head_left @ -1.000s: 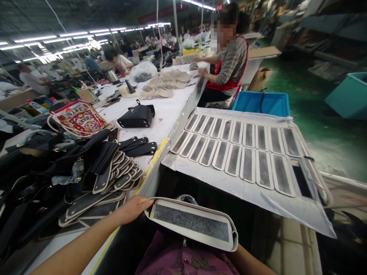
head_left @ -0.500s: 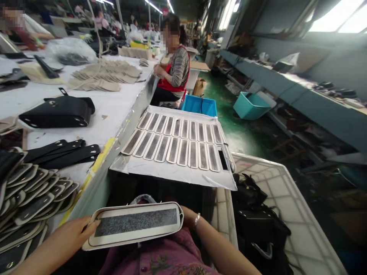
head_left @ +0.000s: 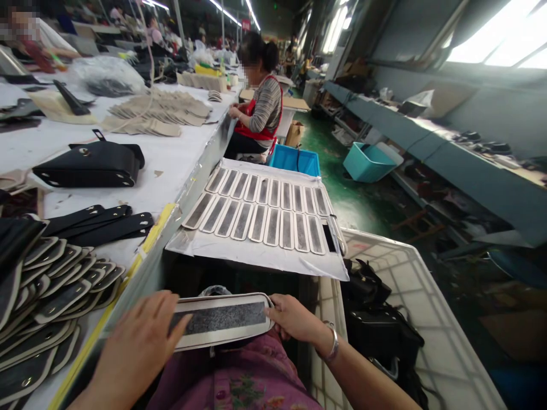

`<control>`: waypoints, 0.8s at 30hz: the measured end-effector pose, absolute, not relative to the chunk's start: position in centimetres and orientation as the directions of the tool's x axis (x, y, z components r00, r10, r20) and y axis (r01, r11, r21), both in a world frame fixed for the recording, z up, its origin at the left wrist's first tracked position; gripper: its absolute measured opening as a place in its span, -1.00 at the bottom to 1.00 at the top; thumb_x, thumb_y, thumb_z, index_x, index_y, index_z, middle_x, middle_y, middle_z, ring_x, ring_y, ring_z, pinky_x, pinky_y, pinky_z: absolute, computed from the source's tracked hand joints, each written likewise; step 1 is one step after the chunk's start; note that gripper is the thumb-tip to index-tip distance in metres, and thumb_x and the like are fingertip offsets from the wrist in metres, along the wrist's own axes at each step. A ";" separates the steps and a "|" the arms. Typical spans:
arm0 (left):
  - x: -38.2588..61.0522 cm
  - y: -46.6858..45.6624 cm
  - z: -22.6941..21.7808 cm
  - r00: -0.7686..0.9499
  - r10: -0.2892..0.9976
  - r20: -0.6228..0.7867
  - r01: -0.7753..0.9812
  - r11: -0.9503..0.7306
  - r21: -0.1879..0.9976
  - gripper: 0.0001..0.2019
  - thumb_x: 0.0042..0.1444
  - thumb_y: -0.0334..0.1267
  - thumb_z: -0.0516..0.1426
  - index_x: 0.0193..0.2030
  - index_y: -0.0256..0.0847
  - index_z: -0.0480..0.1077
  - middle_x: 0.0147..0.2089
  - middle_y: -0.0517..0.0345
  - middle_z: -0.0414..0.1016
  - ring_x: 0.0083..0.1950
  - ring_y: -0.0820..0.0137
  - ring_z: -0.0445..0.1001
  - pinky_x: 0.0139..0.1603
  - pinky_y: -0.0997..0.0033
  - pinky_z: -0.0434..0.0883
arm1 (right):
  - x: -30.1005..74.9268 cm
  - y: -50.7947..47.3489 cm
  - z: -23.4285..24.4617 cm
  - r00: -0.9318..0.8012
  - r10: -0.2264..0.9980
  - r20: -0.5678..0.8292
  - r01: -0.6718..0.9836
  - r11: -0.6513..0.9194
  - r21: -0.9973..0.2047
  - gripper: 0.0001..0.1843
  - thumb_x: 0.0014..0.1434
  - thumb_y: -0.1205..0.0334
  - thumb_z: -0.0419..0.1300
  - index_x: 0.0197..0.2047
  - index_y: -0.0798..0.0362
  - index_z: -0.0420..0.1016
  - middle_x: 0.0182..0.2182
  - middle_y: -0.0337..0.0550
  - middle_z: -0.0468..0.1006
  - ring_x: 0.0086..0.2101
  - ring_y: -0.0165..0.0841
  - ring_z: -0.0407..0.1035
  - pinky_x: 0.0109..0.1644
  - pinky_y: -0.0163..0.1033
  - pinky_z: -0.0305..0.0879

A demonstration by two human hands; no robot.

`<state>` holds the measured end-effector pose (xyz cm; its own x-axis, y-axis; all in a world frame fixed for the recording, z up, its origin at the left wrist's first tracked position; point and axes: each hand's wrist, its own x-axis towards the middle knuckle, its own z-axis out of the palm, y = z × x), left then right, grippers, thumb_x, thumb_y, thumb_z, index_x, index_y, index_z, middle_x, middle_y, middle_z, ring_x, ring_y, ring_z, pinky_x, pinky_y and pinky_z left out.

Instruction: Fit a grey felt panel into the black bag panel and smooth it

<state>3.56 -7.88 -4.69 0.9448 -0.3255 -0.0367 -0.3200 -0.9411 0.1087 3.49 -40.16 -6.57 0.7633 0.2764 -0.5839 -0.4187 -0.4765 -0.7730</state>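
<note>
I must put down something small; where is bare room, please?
Bare, except for one small scrap: the white tabletop between the black bag, the beige pieces and its right edge. Also, a narrow strip along the near edge of the board, before the panels. Crowded: the tabletop beside the left hand, under piled dark pieces.

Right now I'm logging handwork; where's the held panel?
The panel is low, left of centre in the head view, between the left hand and right hand.
</note>
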 end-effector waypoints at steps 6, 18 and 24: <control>3.8 -16.9 -3.6 0.621 -0.645 -0.444 -0.590 -0.759 0.277 -0.26 0.11 -0.17 0.23 0.42 -0.23 0.15 0.44 -0.07 0.07 0.29 0.02 0.25 0.28 0.01 0.32 | 3.1 -40.1 -6.6 0.835 0.291 -0.467 -0.368 -0.336 -0.867 -0.87 0.26 0.22 0.10 -0.25 0.09 0.39 -0.67 -0.44 0.21 -0.69 -0.55 0.04 -0.57 -0.41 0.01; 2.7 -16.3 -5.3 0.620 -0.691 -0.372 -0.716 -0.692 0.092 -0.42 0.27 -0.42 -0.10 0.44 -0.25 0.11 0.45 -0.04 0.03 0.04 0.10 0.42 -0.06 0.00 0.53 | 2.9 -41.7 -9.4 0.795 0.313 -0.520 -0.545 -0.007 -0.838 -0.50 0.28 -0.10 0.10 0.09 0.10 0.43 -0.65 -0.38 0.34 -0.69 -0.48 0.14 -0.58 -0.40 0.08; 3.2 -16.1 -5.4 0.599 -0.705 -0.381 -0.721 -0.681 0.127 -0.44 0.28 -0.39 -0.06 0.43 -0.23 0.13 0.45 -0.11 -0.01 0.10 0.09 0.42 0.01 0.00 0.51 | 3.7 -39.7 -17.2 0.630 0.419 -0.654 -0.761 0.163 -0.628 -0.61 0.20 -0.06 0.25 -0.24 0.17 0.51 -0.45 -0.12 0.54 -0.40 -0.33 0.48 -0.26 -0.25 0.39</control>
<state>3.19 -16.15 -5.38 0.5987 -0.7047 -0.3808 -0.7209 -0.6812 0.1271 3.72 -39.65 -17.19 0.6298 0.4185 -0.6544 -0.7609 0.1627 -0.6282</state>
